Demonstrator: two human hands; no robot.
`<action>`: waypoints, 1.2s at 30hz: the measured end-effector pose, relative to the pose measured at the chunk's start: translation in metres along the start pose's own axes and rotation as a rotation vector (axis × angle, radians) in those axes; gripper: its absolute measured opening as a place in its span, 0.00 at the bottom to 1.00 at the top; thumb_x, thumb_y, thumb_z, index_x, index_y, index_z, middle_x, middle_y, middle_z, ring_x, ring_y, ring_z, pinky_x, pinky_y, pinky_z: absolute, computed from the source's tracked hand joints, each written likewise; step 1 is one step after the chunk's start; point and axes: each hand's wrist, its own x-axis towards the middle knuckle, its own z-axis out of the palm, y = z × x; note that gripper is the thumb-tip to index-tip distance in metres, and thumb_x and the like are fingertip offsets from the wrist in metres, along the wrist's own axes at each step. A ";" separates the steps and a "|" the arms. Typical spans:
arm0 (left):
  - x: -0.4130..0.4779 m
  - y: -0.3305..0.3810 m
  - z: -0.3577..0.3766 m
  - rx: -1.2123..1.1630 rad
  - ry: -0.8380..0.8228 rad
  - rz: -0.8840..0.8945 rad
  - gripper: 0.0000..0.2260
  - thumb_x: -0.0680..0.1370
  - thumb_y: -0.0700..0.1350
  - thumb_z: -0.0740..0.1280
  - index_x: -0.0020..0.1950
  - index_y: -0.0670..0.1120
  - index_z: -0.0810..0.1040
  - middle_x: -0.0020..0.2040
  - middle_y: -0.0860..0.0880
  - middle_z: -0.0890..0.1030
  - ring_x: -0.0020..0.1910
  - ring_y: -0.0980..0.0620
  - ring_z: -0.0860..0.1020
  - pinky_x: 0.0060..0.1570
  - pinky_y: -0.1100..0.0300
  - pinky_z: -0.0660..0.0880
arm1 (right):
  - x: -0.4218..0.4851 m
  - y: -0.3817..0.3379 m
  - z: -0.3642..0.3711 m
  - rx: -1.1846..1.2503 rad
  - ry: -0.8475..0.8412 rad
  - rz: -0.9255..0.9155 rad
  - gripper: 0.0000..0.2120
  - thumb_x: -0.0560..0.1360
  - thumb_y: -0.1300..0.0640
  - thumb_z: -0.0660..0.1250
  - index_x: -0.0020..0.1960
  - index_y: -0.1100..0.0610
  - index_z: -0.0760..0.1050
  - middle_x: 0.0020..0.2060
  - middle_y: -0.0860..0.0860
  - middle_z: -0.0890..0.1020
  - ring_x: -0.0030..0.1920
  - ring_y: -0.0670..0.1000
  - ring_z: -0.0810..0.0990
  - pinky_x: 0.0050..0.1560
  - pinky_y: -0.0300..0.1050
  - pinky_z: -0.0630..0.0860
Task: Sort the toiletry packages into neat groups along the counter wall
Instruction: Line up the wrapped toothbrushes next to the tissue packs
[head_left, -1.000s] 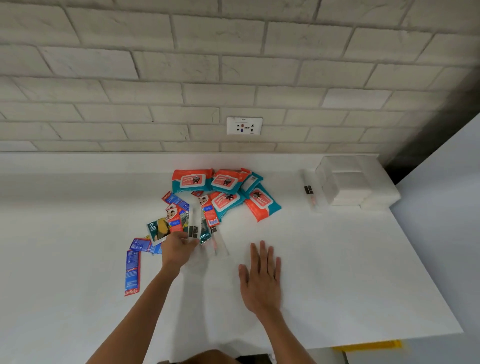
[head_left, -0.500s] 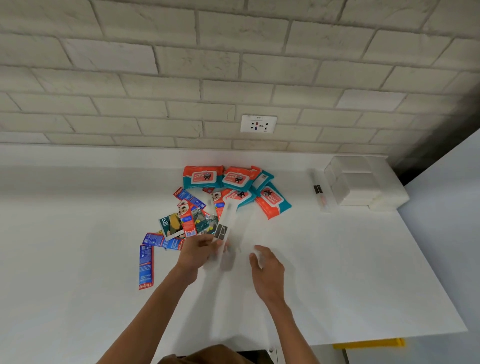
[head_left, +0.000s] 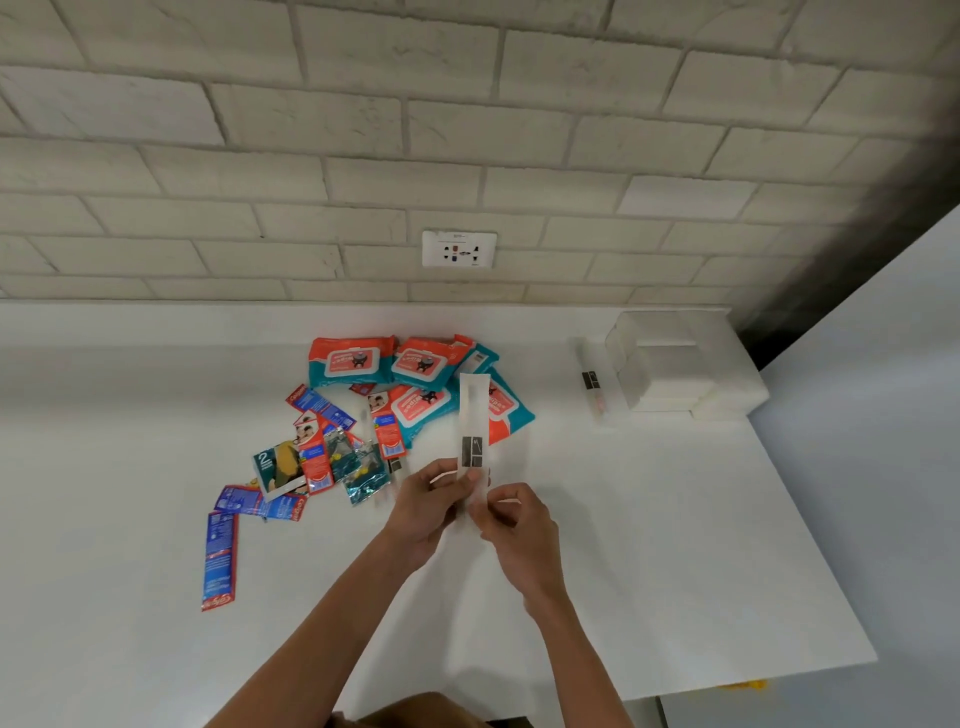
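Both hands hold a long white toothbrush packet (head_left: 472, 421) with a dark label, raised over the counter. My left hand (head_left: 434, 501) pinches its lower end from the left, and my right hand (head_left: 511, 519) pinches it from the right. Behind it lies a loose pile: several orange-and-teal wipe packs (head_left: 353, 361), red-and-blue toothpaste boxes (head_left: 219, 558) to the left, and small foil sachets (head_left: 363, 470). A second white toothbrush packet (head_left: 592, 387) lies by the wall on the right.
A stack of white boxes (head_left: 680, 371) stands in the back right corner against the brick wall. A wall socket (head_left: 458, 249) sits above the pile. The white counter (head_left: 675, 545) ends at a front edge and a right edge.
My left hand lifted the white packet out of the pile and swung it rightward. My right hand rose from lying flat on the counter and took hold of the packet's lower end.
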 end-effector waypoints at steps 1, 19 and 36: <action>0.004 -0.001 0.015 0.009 -0.015 0.012 0.11 0.79 0.39 0.73 0.61 0.41 0.80 0.55 0.41 0.87 0.52 0.46 0.85 0.51 0.57 0.82 | 0.007 0.001 -0.011 0.006 0.006 -0.007 0.11 0.76 0.41 0.77 0.49 0.46 0.79 0.41 0.41 0.87 0.42 0.43 0.86 0.42 0.32 0.79; 0.105 -0.026 0.128 1.033 0.070 0.380 0.13 0.83 0.45 0.68 0.67 0.51 0.73 0.61 0.51 0.82 0.60 0.52 0.81 0.57 0.62 0.78 | 0.143 0.052 -0.136 -0.142 0.213 -0.026 0.05 0.76 0.52 0.78 0.43 0.52 0.86 0.32 0.43 0.85 0.34 0.44 0.83 0.42 0.45 0.80; 0.191 -0.018 0.178 1.576 -0.051 0.502 0.30 0.84 0.54 0.63 0.83 0.52 0.55 0.84 0.50 0.56 0.83 0.44 0.56 0.79 0.44 0.62 | 0.237 0.047 -0.137 -0.250 0.123 -0.048 0.14 0.83 0.52 0.70 0.39 0.53 0.80 0.34 0.46 0.83 0.37 0.50 0.84 0.30 0.30 0.70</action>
